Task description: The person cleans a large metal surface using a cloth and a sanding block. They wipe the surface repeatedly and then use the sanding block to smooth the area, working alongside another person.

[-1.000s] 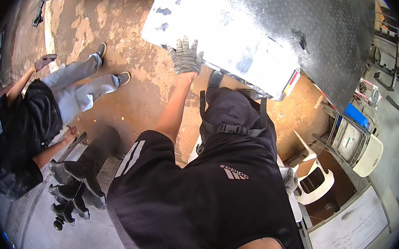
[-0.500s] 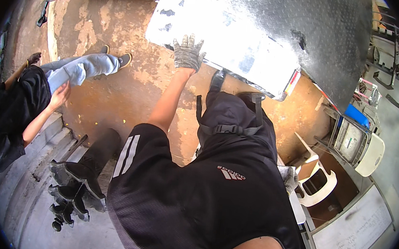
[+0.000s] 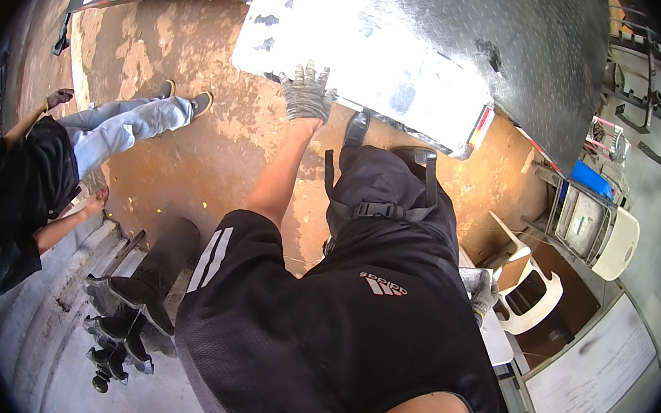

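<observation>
Left hand (image 3: 306,94) spread wide, gripping nothing, laid on near edge of pale panel (image 3: 382,69), likely for bracing; panel borders dark treadplate (image 3: 548,60). Right hand (image 3: 485,293) beside torso (image 3: 329,316), grip unclear.

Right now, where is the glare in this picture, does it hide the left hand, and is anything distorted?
Head view: strong glare whitens most of the panel, washing out its surface; the gloved left hand at its edge remains readable. Head view: the corners are black, and the co-worker near the left rim appears tilted sideways.
</observation>
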The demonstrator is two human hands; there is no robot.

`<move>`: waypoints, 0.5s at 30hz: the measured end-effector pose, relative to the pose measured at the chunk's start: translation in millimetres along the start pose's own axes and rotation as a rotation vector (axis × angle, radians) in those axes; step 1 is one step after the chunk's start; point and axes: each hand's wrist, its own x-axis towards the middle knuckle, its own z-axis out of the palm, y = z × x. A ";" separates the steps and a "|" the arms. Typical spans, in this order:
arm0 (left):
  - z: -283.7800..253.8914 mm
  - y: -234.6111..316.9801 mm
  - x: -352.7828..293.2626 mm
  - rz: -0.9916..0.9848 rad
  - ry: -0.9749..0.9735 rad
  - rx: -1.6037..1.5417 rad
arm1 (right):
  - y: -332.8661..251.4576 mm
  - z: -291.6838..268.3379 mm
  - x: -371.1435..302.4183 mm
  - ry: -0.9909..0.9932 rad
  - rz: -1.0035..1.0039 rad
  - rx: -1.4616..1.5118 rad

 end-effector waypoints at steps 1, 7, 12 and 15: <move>2.2 0.4 -1.7 0.003 0.019 -0.010 | 0.1 2.6 -2.3 0.011 0.002 -0.003; -7.5 1.8 1.6 -0.092 -0.033 0.008 | 6.6 -9.3 9.6 0.003 -0.033 -0.040; -14.3 -11.2 -0.9 -0.111 -0.052 0.054 | 6.7 -15.2 13.5 0.016 -0.042 0.003; -6.6 -16.6 -6.3 -0.080 -0.086 0.048 | 9.4 -10.0 12.3 0.005 -0.017 -0.021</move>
